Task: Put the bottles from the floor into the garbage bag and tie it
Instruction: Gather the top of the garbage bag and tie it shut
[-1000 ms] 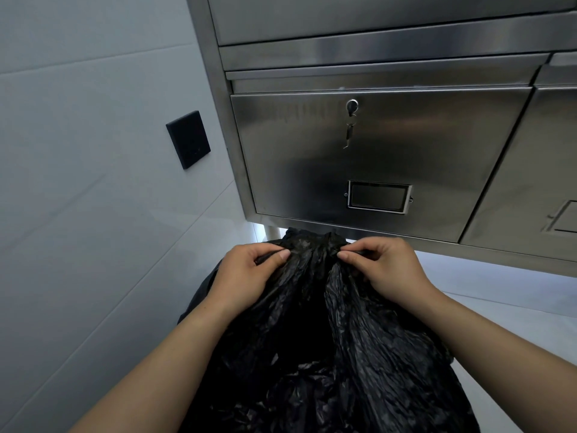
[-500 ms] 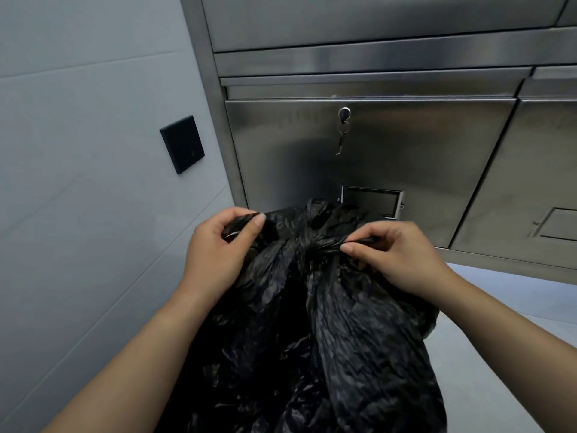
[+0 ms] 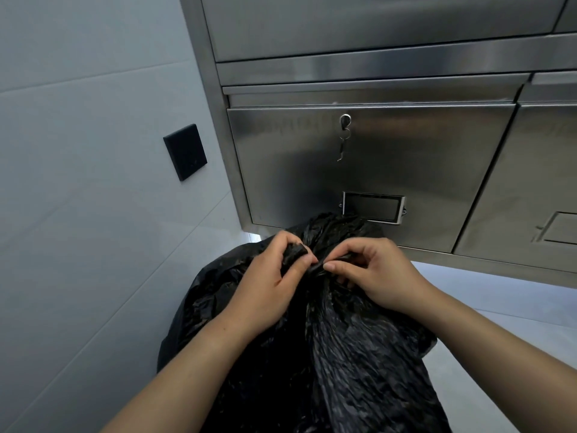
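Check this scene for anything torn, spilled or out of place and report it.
No tear or spill shows on the garbage bag, whose neck is pinched between the left hand and the right hand. The only oddity: a key hangs in the lock of the steel cabinet door.

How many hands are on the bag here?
2. The left hand grips bunched plastic at the neck of the bag; the right hand pinches a strand just beside it. None hidden.
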A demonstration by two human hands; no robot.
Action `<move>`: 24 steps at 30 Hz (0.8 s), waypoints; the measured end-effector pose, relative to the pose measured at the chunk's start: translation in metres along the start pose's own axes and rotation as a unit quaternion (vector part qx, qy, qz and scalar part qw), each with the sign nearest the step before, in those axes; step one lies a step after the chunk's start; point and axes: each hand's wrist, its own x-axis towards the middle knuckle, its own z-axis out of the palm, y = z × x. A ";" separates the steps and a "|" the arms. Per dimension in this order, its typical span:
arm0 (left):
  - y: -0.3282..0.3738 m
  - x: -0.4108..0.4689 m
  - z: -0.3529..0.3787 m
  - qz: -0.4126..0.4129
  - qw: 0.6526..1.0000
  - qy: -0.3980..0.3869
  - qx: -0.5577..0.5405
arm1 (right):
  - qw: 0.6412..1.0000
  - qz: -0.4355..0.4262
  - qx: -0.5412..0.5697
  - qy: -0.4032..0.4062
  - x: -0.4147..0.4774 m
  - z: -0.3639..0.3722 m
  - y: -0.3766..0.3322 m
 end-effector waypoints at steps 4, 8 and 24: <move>-0.007 -0.005 0.005 -0.038 0.999 -0.004 0.018 | 1.000 0.002 0.000 -0.012 -0.003 0.002 0.003; -0.012 -0.004 0.008 -0.058 0.998 0.015 0.013 | 1.000 0.008 -0.015 -0.019 -0.003 0.002 0.006; -0.029 -0.011 0.015 -0.115 0.992 0.048 0.028 | 0.980 -0.002 -0.182 -0.079 -0.011 0.006 0.005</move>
